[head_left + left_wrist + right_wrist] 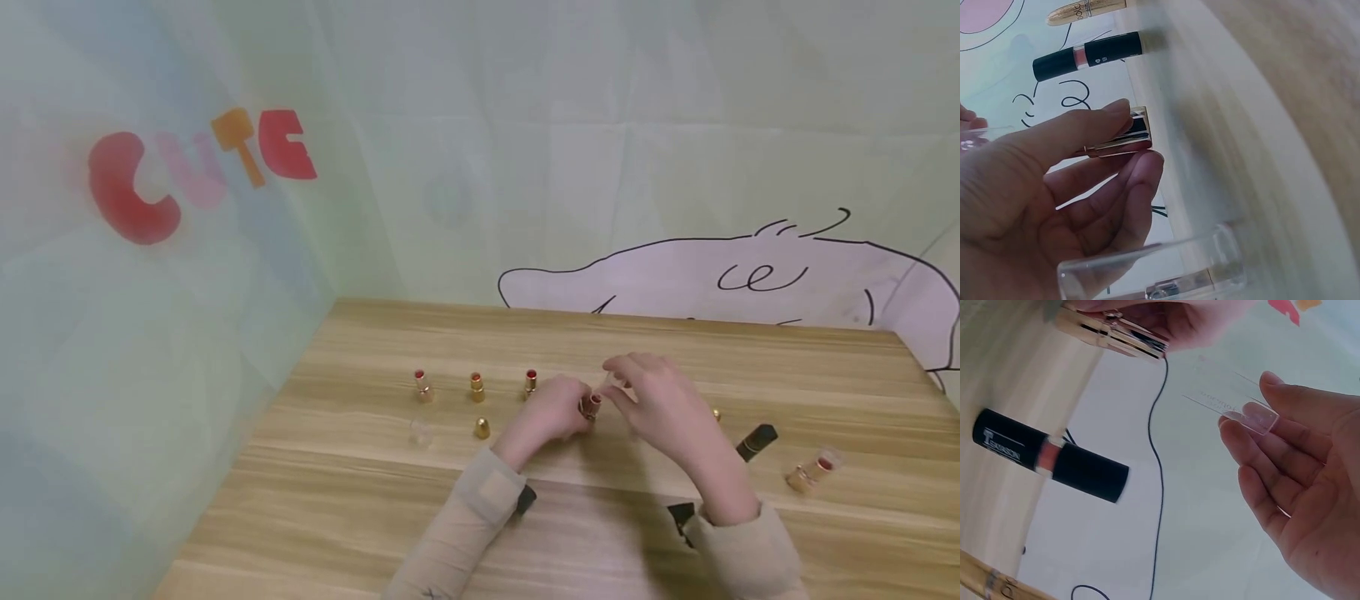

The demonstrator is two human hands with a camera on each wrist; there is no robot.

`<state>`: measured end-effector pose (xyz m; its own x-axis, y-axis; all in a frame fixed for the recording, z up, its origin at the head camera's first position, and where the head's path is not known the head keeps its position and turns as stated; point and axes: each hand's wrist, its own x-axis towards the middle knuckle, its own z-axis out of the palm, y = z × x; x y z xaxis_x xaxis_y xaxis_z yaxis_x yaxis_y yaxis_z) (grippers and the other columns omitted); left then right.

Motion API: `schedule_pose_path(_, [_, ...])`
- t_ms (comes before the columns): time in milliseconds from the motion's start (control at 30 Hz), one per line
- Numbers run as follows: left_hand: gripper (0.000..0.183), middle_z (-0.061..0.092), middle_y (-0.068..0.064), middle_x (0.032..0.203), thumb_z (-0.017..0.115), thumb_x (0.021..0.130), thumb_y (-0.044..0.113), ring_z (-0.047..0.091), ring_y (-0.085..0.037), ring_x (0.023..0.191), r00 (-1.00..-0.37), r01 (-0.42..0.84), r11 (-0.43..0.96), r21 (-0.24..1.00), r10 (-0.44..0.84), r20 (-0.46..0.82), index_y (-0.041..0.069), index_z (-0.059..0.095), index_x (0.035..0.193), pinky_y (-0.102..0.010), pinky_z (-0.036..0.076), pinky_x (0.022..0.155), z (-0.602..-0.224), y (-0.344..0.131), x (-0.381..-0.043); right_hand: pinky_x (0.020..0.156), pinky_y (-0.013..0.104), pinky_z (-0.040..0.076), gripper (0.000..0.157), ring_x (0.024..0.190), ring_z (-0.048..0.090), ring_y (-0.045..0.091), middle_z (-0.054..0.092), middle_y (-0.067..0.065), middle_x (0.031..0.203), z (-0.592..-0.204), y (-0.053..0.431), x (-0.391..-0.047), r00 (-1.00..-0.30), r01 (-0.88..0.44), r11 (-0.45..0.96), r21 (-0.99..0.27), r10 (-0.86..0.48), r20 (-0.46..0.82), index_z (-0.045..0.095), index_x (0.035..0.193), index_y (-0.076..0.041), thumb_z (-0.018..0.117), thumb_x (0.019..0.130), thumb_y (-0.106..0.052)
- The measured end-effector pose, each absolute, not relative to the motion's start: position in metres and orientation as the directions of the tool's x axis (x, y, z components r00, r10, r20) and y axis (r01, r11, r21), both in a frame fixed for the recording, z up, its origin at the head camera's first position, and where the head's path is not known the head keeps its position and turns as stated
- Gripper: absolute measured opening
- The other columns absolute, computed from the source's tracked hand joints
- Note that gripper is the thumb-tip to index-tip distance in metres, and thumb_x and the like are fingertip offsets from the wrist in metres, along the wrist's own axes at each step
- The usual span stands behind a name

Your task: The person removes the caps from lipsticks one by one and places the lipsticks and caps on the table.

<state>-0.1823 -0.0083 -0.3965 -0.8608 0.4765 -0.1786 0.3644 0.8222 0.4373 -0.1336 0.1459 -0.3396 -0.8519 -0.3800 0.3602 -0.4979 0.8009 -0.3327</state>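
Observation:
Near the middle of the table, my left hand (557,407) grips a lipstick (592,406) by its shiny rose-gold base. Its dark red tip points upward, uncovered. In the left wrist view the thumb and fingers close round that base (1140,139), low over the wood. My right hand (660,404) is just to the right and a little higher. Between thumb and fingertips it pinches a clear cap (1247,412), with small lettering on its side. The cap is apart from the lipstick (1113,331) in the right wrist view.
Three uncapped lipsticks (477,387) stand in a row to the left. A clear cap (420,432) and a gold cap (482,428) sit before them. On the right are a black lipstick tube (756,442) and a clear-capped lipstick (804,477). A printed cloth (465,150) backs the table.

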Motion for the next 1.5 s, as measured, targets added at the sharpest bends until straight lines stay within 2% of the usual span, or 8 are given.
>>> schedule_pose_path(200, [0.014,0.066,0.005,0.081,0.077,0.078,0.023,0.054,-0.009,0.069,-0.877,0.341,0.833,0.436,0.449,-0.172,0.016,0.065,0.082,-0.022,0.044,0.064,-0.395,-0.008,-0.182,0.082,0.045,0.049,0.027,0.087,0.066,0.023,0.071,0.009,0.098,-0.332,0.153,-0.126,-0.850,-0.494,0.805,-0.328,-0.368,0.378,0.067,0.108,-0.004,0.072,0.084,-0.014])
schedule_pose_path(433, [0.015,0.066,0.005,0.081,0.077,0.078,0.025,0.055,-0.009,0.067,-0.886,0.322,0.832,0.451,0.433,-0.166,0.016,0.066,0.082,-0.020,0.042,0.060,-0.397,-0.007,-0.186,0.080,0.043,0.047,0.027,0.083,0.065,0.022,0.071,0.006,0.092,-0.331,0.161,-0.119,-0.845,-0.496,0.809,-0.314,-0.368,0.388,0.067,0.107,-0.004,0.073,0.083,-0.015])
schedule_pose_path(667, [0.016,0.065,0.005,0.081,0.078,0.078,0.024,0.055,-0.009,0.070,-0.892,0.298,0.835,0.462,0.416,-0.177,0.016,0.064,0.081,-0.022,0.044,0.063,-0.399,-0.006,-0.192,0.078,0.043,0.049,0.029,0.074,0.065,0.015,0.071,0.001,0.083,-0.341,0.158,-0.116,-0.797,-0.566,0.779,-0.270,-0.432,0.423,0.069,0.103,-0.005,0.078,0.076,-0.010])
schedule_pose_path(833, [0.015,0.062,0.004,0.076,0.076,0.080,0.021,0.054,-0.010,0.068,-0.899,0.273,0.826,0.492,0.402,-0.176,0.015,0.063,0.078,-0.022,0.043,0.060,-0.401,-0.005,-0.194,0.077,0.040,0.053,0.031,0.078,0.067,0.016,0.073,0.005,0.090,-0.355,0.152,-0.116,-0.789,-0.593,0.753,-0.285,-0.473,0.391,0.067,0.103,-0.005,0.079,0.076,-0.011])
schedule_pose_path(967, [0.015,0.060,0.003,0.074,0.077,0.079,0.020,0.052,-0.011,0.067,-0.908,0.251,0.830,0.498,0.380,-0.175,0.014,0.062,0.078,-0.023,0.041,0.059,-0.403,-0.004,-0.195,0.075,0.038,0.052,0.029,0.079,0.067,0.015,0.072,0.004,0.088,-0.367,0.147,-0.118,-0.780,-0.610,0.740,-0.284,-0.498,0.379,0.066,0.099,-0.007,0.080,0.074,-0.010])
schedule_pose_path(1133, [0.020,0.060,0.003,0.074,0.076,0.080,0.028,0.051,-0.012,0.067,-0.914,0.259,0.838,0.481,0.373,-0.158,0.013,0.062,0.078,-0.022,0.040,0.059,-0.405,-0.002,-0.196,0.074,0.036,0.051,0.028,0.078,0.065,0.015,0.071,0.001,0.086,-0.377,0.144,-0.120,-0.778,-0.615,0.743,-0.266,-0.514,0.362,0.067,0.098,-0.009,0.080,0.073,-0.010])
schedule_pose_path(1267, [0.023,0.060,0.004,0.073,0.076,0.079,0.032,0.052,-0.011,0.066,-0.913,0.270,0.835,0.479,0.380,-0.148,0.014,0.062,0.076,-0.022,0.040,0.059,-0.406,-0.002,-0.197,0.073,0.034,0.053,0.028,0.077,0.066,0.016,0.070,0.002,0.084,-0.382,0.141,-0.121,-0.777,-0.618,0.744,-0.254,-0.526,0.348,0.068,0.098,-0.007,0.080,0.073,-0.009])
schedule_pose_path(1500, [0.015,0.063,0.002,0.076,0.075,0.080,0.023,0.053,-0.011,0.068,-0.896,0.307,0.827,0.470,0.418,-0.148,0.013,0.065,0.078,-0.021,0.041,0.061,-0.407,-0.001,-0.197,0.074,0.036,0.053,0.028,0.081,0.066,0.018,0.068,0.000,0.084,-0.391,0.138,-0.122,-0.797,-0.598,0.766,-0.236,-0.537,0.276,0.066,0.102,-0.008,0.077,0.076,-0.010])
